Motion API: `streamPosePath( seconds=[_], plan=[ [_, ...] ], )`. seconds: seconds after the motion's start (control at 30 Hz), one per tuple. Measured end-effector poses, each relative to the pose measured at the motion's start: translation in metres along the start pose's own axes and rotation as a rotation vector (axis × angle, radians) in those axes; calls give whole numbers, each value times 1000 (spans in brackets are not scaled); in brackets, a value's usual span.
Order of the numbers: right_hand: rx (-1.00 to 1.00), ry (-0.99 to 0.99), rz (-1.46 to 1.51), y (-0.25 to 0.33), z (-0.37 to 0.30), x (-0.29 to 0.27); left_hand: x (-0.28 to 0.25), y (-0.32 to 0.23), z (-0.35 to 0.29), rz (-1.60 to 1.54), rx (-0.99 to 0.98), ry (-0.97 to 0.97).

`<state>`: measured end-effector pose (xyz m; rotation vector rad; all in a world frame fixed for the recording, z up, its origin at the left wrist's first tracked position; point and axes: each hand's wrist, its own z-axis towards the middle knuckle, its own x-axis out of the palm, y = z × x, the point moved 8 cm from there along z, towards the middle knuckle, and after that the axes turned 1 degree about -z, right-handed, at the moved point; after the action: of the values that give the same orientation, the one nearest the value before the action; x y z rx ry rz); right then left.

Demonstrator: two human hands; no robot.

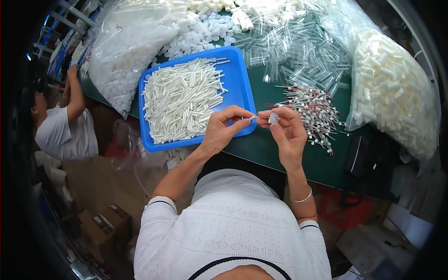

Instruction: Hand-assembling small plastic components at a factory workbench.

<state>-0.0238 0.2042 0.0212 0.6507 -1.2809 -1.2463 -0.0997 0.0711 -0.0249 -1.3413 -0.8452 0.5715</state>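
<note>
My left hand (225, 128) is closed in a pinch on a thin white stick (253, 117) over the right front edge of a blue tray (243, 74). Close beside it, my right hand (287, 133) holds a small round whitish cap (274, 117) between thumb and fingers. The fingertips of both hands nearly meet; whether the stick touches the cap, I cannot tell. Many short white sticks (182, 102) lie heaped in the tray. Just right of my right hand spreads a pile of small white connector-like parts with red and pale leads (315, 114).
Clear plastic tubes (303, 46) lie beyond the hands. White round caps (200, 35) are heaped behind the tray, beside a clear bag of them (128, 56). A bag of cream cylinders (396, 84) stands at right, with a black box (357, 154) below it. Another person (67, 121) sits at far left.
</note>
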Motion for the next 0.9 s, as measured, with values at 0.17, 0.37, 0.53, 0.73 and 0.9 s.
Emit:
streamPosePath(
  seconds=[0.17, 0.37, 0.53, 0.73, 0.9],
  plan=[
    [41, -10, 46, -5, -4, 0, 0, 3, -6, -47, -16, -14],
    [122, -75, -316, -5, -7, 4, 5, -41, -12, 431, 337, -71],
    [261, 43, -402, -20, -10, -10, 18, -57, -18, 677, 442, 75],
    [165, 127, -406, -11, -6, -4, 24, -54, -19, 641, 402, 146],
    [93, 131, -543, -4, -9, 0, 26, -43, -16, 576, 275, 187]
  ],
)
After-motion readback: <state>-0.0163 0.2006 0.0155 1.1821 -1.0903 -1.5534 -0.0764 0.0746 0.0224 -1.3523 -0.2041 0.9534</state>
